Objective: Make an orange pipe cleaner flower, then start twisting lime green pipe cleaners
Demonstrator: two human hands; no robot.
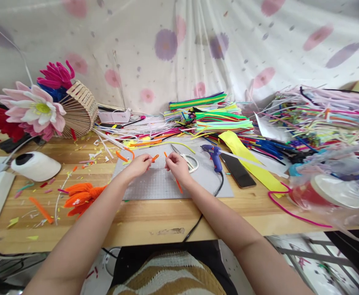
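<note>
Above the grey cutting mat (pixel 154 184), my left hand (pixel 140 164) pinches a short orange pipe cleaner piece (pixel 155 157) whose tip sticks out to the right. Facing it across a small gap, my right hand (pixel 177 167) is closed on an orange pipe cleaner (pixel 179 186); one end shows above the fingers and the other hangs below the hand. Scissors with pale handles (pixel 193 163) lie on the mat just behind my right hand. An orange pipe cleaner flower (pixel 82 198) rests on the table beside my left forearm.
A purple glue gun (pixel 213 156), a black phone (pixel 238 170) and a yellow strip (pixel 247 157) lie to the right. Bundles of pipe cleaners (pixel 219 116) line the back. Left are a white thread cone (pixel 36 166), scraps and finished flowers (pixel 38 106). A plastic-wrapped spool (pixel 329 192) stands far right.
</note>
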